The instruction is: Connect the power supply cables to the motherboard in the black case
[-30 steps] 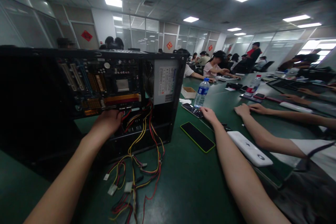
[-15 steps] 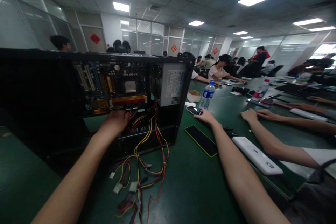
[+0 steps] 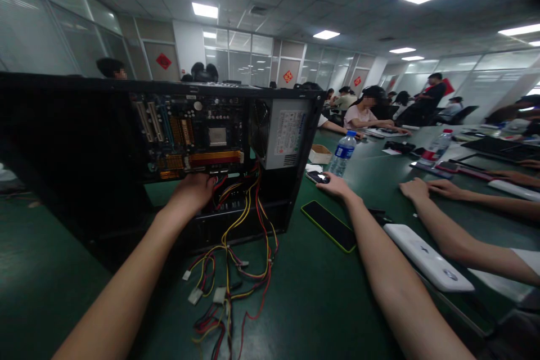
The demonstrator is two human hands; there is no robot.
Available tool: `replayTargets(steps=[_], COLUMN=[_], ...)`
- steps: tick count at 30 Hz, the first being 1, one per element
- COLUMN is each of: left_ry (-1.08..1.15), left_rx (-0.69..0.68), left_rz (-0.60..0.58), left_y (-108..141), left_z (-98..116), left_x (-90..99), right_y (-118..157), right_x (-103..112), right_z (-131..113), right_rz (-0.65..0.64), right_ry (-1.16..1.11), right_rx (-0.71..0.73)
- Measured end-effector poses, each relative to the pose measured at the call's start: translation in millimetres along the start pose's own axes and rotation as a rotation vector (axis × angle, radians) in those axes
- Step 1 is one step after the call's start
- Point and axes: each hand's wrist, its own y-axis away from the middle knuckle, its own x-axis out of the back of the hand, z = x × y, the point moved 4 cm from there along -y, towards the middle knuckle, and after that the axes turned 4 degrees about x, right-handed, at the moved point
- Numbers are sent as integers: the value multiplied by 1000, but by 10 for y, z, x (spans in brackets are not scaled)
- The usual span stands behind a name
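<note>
An opened black computer case (image 3: 270, 90) stands on the green table, its side panel off. Inside are a motherboard (image 3: 198, 129) and a grey power supply (image 3: 287, 129). My left hand (image 3: 192, 194) reaches in under the motherboard, fingers closed around a bundle of coloured wires (image 3: 219, 181) beside the board's lower edge; its fingertips are partly hidden. Loose power cables (image 3: 230, 247) with white plugs hang out onto the table. To the right, my right hand (image 3: 337, 184) is closed at a small dark phone-like device (image 3: 315, 177) lying near a water bottle (image 3: 341, 153).
A green-edged phone (image 3: 328, 226) lies between the case and my right forearm. Farther right are a white power strip (image 3: 428, 256) and a neighbour's hands (image 3: 417, 188). A small open box (image 3: 320, 153) sits behind the bottle; a red-capped bottle (image 3: 436, 146) stands farther off.
The view has turned slightly left, so everything sits farther right in it. Both hands keep to the same places, the left in the case, the right at the small device.
</note>
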Motion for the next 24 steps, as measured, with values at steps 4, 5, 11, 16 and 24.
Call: replayTargets(steps=[4, 5, 11, 16, 24], left_ry=[2, 0, -3, -24, 30], left_rx=[-4, -2, 28, 95, -21], left_rz=[2, -2, 12, 61, 104], left_y=[-26, -32, -13, 113, 220], left_z=[-26, -30, -19, 59, 182], left_x=[-29, -36, -34, 109, 210], right_y=[18, 35, 204, 245, 1704], right_x=[10, 17, 127, 710, 1844], right_z=[-16, -29, -241, -778, -2596], right_rz=[-37, -43, -13, 258, 1074], right_ry=[46, 51, 50, 17, -665], right_rx=[-6, -2, 46, 80, 817])
